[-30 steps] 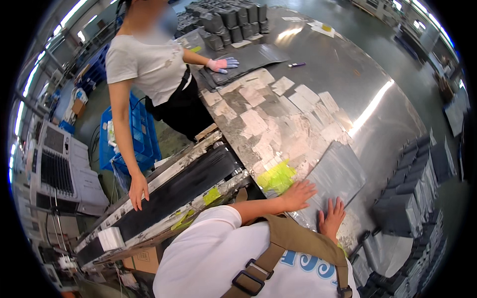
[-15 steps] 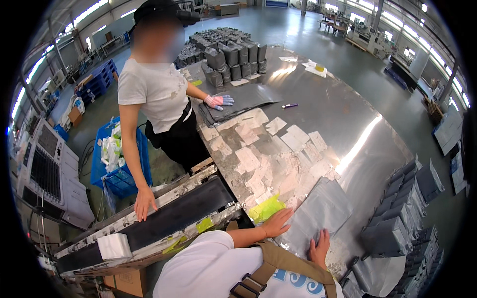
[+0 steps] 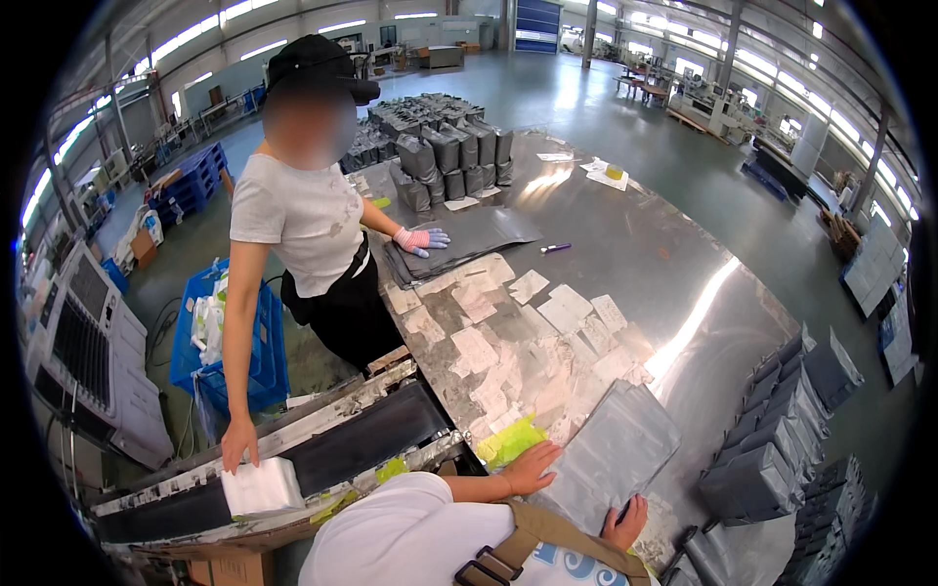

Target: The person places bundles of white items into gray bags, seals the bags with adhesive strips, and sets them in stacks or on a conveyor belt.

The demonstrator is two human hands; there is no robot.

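Observation:
A stack of flat grey plastic bags [image 3: 620,444] lies on the metal table directly before me. My left hand [image 3: 532,469] rests at its left edge, fingers stretched out, beside a bright yellow-green sheet [image 3: 512,441]. At the near right edge of the bags is my right hand [image 3: 625,523], thumb and fingers apart, with a small dark patch between them that I cannot make out. Across the conveyor, a co-worker's bare hand [image 3: 238,444] touches a white wrapped pack [image 3: 264,486]. The co-worker's other hand, in a striped glove [image 3: 422,240], lies on another pile of grey bags [image 3: 479,239].
A black conveyor belt [image 3: 371,438] meets the table's left edge. Filled grey bags [image 3: 454,146] crowd the far end, and more [image 3: 772,439] stand at the right. A purple pen [image 3: 555,248] and paper scraps [image 3: 567,309] lie on the table. Blue crates [image 3: 264,342] stand behind the conveyor.
The white pack has moved right along the belt, and the co-worker's bare hand has come down onto it. My hands remain at the bag stack; the right fingers are more bent. The view has shifted slightly.

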